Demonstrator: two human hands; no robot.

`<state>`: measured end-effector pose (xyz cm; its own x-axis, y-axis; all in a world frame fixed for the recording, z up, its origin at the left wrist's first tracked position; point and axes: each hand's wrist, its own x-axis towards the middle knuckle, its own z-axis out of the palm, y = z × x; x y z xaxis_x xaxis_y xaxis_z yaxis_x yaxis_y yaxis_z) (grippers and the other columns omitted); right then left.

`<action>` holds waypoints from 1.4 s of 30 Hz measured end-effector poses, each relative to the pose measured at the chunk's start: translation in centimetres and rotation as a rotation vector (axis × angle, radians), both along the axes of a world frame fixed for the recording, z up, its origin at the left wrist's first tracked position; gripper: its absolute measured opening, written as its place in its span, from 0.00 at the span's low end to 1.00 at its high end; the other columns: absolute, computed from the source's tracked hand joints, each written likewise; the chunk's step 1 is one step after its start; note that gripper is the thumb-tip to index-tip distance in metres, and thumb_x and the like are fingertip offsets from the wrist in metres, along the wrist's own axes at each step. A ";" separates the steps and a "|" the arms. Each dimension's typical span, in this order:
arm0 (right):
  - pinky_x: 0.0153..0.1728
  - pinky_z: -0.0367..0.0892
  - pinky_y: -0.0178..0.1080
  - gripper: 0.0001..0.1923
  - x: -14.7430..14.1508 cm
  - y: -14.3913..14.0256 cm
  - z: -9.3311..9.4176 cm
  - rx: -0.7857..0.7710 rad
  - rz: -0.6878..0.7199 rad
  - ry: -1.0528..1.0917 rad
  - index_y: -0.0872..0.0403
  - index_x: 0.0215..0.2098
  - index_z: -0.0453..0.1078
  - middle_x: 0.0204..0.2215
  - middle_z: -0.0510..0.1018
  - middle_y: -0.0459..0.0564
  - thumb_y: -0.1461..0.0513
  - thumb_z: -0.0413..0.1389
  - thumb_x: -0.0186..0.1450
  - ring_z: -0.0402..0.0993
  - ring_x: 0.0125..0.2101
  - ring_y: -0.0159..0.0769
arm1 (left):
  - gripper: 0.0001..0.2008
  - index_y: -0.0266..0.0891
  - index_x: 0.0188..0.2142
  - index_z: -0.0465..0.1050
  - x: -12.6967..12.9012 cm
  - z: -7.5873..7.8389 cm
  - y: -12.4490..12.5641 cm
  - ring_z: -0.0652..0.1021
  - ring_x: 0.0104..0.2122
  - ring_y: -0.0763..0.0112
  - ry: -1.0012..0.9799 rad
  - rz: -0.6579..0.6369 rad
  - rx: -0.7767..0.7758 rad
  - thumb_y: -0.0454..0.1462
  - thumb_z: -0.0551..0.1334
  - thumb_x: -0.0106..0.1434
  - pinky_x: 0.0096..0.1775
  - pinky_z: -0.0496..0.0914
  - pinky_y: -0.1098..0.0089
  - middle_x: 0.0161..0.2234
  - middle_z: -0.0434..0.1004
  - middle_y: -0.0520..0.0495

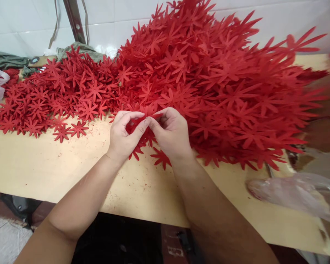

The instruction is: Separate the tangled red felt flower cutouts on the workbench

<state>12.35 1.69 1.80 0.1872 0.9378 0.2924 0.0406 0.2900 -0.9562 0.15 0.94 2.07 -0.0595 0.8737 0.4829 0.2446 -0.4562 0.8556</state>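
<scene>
Both hands (pixel 148 126) on red flower cutout (pixel 147 121)

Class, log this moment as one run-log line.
left hand: pinching red flower cutout | right hand: pinching same cutout | behind: red cutout pile | surface: wooden table

- Legible text, labels, brands, numbers, signs: none.
- Red flower cut-outs (pixel 209 84): unmarked.
- Wooden table (pixel 44 165): unmarked.
- White tiled wall (pixel 22 22): unmarked.
</scene>
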 end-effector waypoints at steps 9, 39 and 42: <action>0.26 0.65 0.33 0.07 -0.3 -0.1 0.1 -0.077 0.095 0.083 0.52 0.25 0.68 0.21 0.72 0.42 0.61 0.63 0.53 0.66 0.22 0.26 | 0.05 0.39 0.34 0.74 0.0 -0.6 0.9 0.74 0.33 0.76 -0.132 -0.073 -0.186 0.35 0.64 0.56 0.41 0.70 0.71 0.33 0.75 0.50; 0.28 0.69 0.35 0.17 0.1 0.1 -0.2 -0.103 0.147 0.164 0.51 0.23 0.65 0.22 0.72 0.41 0.54 0.68 0.47 0.68 0.24 0.27 | 0.02 0.39 0.31 0.73 0.0 -0.4 0.7 0.75 0.33 0.75 -0.133 -0.053 -0.202 0.35 0.64 0.57 0.41 0.71 0.69 0.31 0.76 0.50; 0.28 0.69 0.34 0.20 0.0 0.1 -0.3 -0.110 0.177 0.198 0.52 0.23 0.64 0.21 0.71 0.40 0.51 0.68 0.45 0.67 0.23 0.26 | 0.02 0.39 0.28 0.71 0.1 -0.3 0.9 0.75 0.32 0.76 -0.220 -0.094 -0.270 0.34 0.64 0.57 0.40 0.71 0.71 0.29 0.76 0.52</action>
